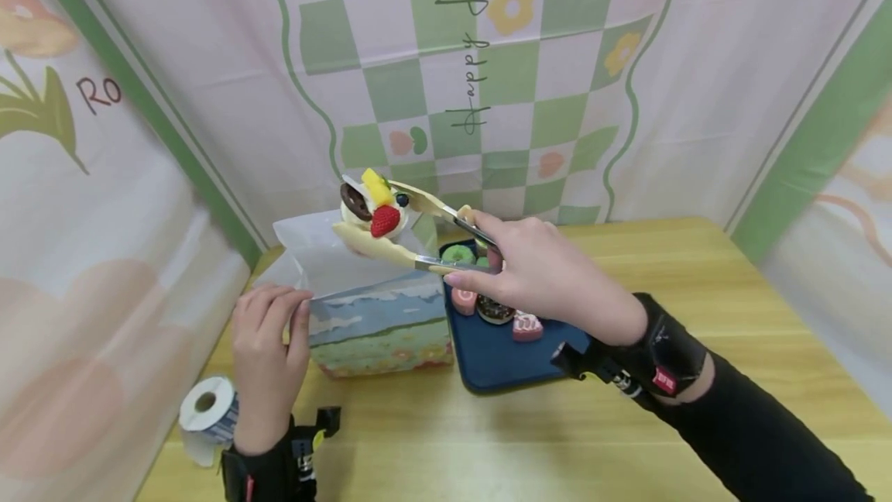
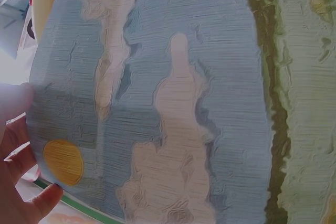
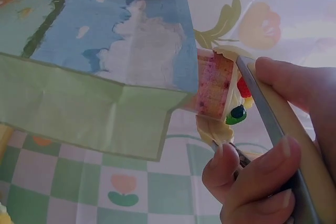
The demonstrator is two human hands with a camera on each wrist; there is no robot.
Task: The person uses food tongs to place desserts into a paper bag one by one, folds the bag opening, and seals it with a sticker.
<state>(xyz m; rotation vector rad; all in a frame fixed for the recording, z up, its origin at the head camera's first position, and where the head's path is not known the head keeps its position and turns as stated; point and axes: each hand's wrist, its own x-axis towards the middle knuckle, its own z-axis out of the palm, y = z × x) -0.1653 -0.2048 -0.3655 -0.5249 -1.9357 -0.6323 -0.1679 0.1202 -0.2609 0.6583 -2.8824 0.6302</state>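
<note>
My right hand [image 1: 536, 266] grips a pair of tongs [image 1: 453, 219] with cream-coloured tips. Between the tips is a small cake [image 1: 372, 211] topped with strawberry, mango, a blueberry and a chocolate ring. The right wrist view shows the cake's pink layered side [image 3: 214, 80] right at the mouth of a paper bag [image 1: 379, 331], partly hidden by the bag's wall. The bag is painted with sky and meadow and stands upright, white liner paper [image 1: 320, 242] rising from its mouth. My left hand [image 1: 268, 347] pinches the bag's top left corner.
Behind the bag's right side, a dark blue tray [image 1: 502, 362] carries a pink cake slice [image 1: 527, 326], a chocolate donut [image 1: 495, 310], a pink roll [image 1: 463, 300] and a green donut [image 1: 458, 254]. A roll of labels [image 1: 209, 405] lies at the table's left. Printed cloth hangs around the table.
</note>
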